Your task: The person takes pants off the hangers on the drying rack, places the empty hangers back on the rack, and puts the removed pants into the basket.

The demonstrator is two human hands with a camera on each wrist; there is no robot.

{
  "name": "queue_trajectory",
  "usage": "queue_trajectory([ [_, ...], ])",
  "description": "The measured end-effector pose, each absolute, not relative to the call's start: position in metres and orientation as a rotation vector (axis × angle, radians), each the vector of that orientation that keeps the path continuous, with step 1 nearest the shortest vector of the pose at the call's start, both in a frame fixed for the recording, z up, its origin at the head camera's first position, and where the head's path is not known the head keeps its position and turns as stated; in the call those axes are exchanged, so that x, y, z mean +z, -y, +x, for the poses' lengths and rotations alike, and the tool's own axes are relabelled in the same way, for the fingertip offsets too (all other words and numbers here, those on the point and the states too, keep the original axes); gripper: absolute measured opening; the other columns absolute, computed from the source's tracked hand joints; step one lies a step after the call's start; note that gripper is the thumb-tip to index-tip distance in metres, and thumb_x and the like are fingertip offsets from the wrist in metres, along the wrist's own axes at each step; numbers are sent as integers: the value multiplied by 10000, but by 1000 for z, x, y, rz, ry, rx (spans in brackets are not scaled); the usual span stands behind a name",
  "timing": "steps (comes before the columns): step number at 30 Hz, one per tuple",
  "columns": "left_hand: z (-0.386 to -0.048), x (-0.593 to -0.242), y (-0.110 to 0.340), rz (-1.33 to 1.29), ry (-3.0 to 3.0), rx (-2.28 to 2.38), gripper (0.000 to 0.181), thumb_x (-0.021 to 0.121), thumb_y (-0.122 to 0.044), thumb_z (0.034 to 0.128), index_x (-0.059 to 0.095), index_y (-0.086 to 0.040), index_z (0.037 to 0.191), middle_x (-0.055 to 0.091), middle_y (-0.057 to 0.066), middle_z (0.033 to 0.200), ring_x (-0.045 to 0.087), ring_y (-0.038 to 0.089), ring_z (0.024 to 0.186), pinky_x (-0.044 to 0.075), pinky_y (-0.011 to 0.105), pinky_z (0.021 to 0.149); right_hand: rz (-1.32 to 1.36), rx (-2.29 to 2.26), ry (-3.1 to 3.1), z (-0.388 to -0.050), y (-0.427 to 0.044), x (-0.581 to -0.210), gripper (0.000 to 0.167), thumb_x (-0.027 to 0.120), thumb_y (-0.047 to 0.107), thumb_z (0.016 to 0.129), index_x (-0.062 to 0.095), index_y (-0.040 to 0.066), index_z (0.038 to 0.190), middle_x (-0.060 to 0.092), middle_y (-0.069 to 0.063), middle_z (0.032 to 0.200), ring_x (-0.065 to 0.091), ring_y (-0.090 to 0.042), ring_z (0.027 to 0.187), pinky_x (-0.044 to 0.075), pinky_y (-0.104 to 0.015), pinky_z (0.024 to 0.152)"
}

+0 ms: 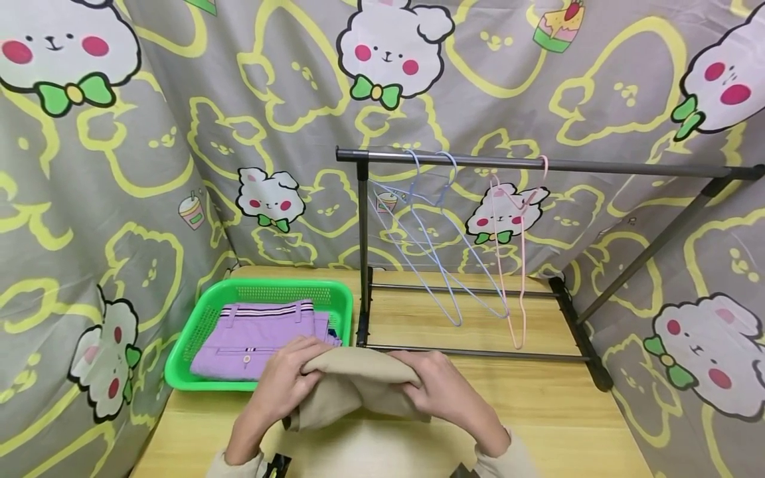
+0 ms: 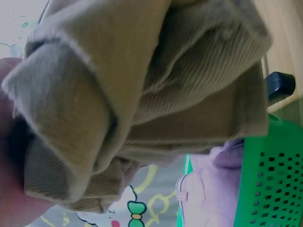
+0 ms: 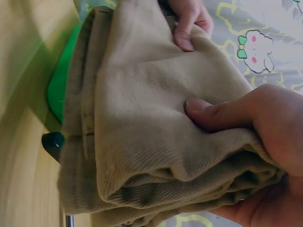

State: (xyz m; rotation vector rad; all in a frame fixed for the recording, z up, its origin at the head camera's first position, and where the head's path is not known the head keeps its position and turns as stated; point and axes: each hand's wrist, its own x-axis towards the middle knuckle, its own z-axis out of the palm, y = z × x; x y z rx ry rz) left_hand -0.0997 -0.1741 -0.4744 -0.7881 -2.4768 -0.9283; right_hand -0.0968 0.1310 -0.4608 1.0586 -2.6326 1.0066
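What look like folded khaki trousers [image 1: 358, 382], in ribbed twill, are held just above the table between my two hands. My left hand [image 1: 293, 372] grips their left end. At the right end my right hand [image 1: 439, 388] pinches the folded layers, its thumb [image 3: 208, 113] pressed on top and its fingers underneath. Several fabric layers show at the edge in the right wrist view. Cloth fills most of the left wrist view and hides most of the left hand. Left of the hands, purple trousers [image 1: 257, 338] lie folded in a green basket [image 1: 179, 362].
A dark metal rack [image 1: 363, 252] stands at the back right of the wooden table [image 1: 514, 411]. From its top bar hang two blue hangers [image 1: 445, 305] and a pink hanger [image 1: 521, 285]. Patterned grey curtain [image 1: 287, 133] encloses the table's back and sides.
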Motion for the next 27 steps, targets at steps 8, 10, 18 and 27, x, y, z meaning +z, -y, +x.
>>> queue_trajectory([
  [8,-103,-465,171,-981,2744,-903,766,940,-452,617,686,-244,1309,696,-29,1259,651,217,1126,526,507,958,1143,1115,2600,-93,-151,-451,381,828,95,826,732,239,1165,731,140,954,602,43,729,505,-150,666],
  [10,-103,-464,170,-1053,2832,-822,929,952,-476,558,619,-272,1400,669,-19,1323,622,248,1177,484,543,991,1154,1121,2603,-91,-155,-449,394,821,82,827,734,237,1179,736,140,982,620,44,760,522,-164,690],
  [18,-102,-468,162,-1166,2843,-833,765,974,-192,603,632,-225,1287,689,-55,1166,647,163,1005,558,409,829,1182,1089,2619,-90,-165,-447,430,820,73,813,737,220,1209,742,135,1019,636,47,799,534,-173,720],
  [27,-109,-463,170,-1171,2849,-816,762,922,-104,654,645,-251,1348,712,-74,1185,675,148,1000,574,426,834,1192,964,2555,-100,-159,-448,491,786,8,798,724,169,1258,751,61,1130,697,-42,911,590,-265,756],
])
